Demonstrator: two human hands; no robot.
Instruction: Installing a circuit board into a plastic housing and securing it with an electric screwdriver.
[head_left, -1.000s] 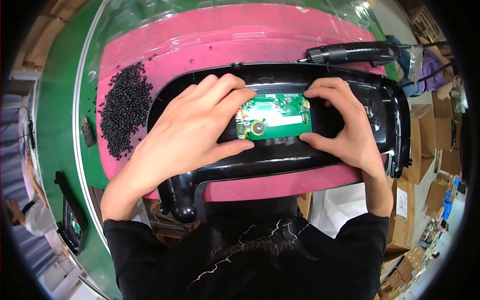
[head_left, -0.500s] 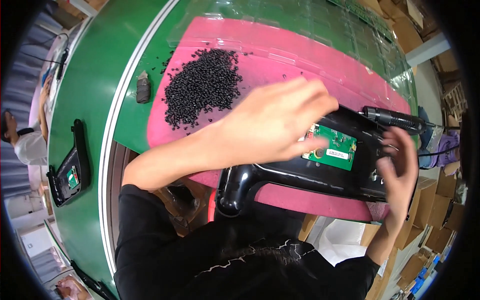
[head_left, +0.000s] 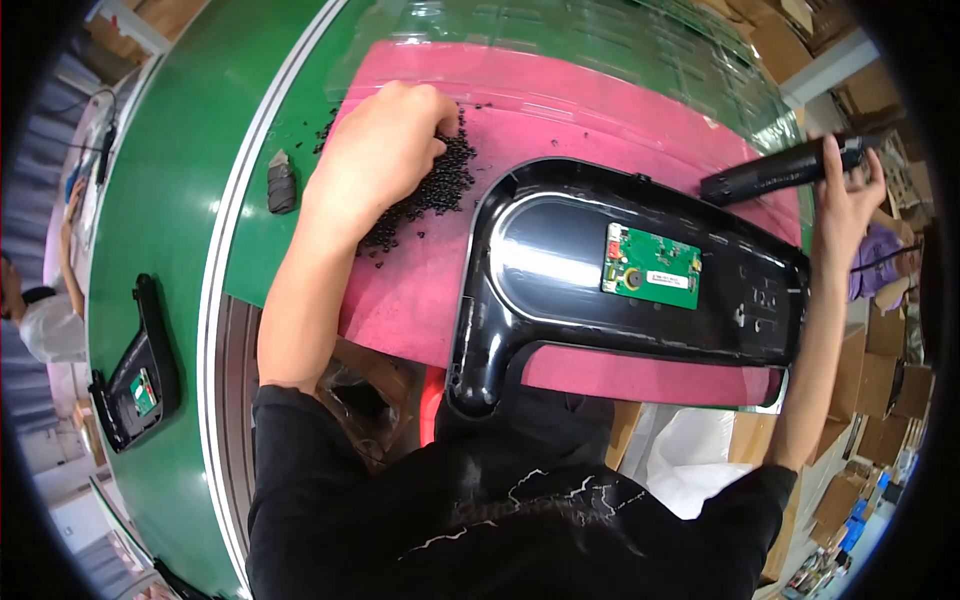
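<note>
My lap end: black tee [head_left: 400, 490] with white lightning-like streaks. Clock times run from the circuit board, 12 being straight away from me, so the tee is roughly 7 o'clock.
White sheeting: crumpled white plastic [head_left: 690, 465] below the table edge, 6 o'clock.
Shell: glossy black plastic housing [head_left: 545, 265], hollow side up on the pink mat [head_left: 560, 120], its stubby leg poking out to 8 o'clock.
Board: green circuit board [head_left: 675, 262] lying inside the shell, white label strip on it, red connector at its 9 o'clock edge. Neither hand is on it.
Driver hand: my right hand [head_left: 848, 205] is at 2 o'clock, fingers apart and hooked round the back end of the black electric screwdriver [head_left: 765, 175], nose aimed inward. Can't tell if that nose touches the mat.
Screw hand: my left hand [head_left: 385, 150] is at 10 o'clock, fingers curled down into the heap of tiny black screws [head_left: 440, 190]. Can't tell if they're pinching one, my knuckles hide it.
Clear plastic: see-through moulded tray [head_left: 560, 65], past the mat, between 11 and 12.
Grey lump: dark wrapped stub [head_left: 282, 188] on the green table [head_left: 150, 230], between 9 and 10.
Other shell: another black housing [head_left: 160, 375] with its own green board, between 8 and 9.
Neighbour: a co-worker in a white top [head_left: 55, 325], way out at 9.
</note>
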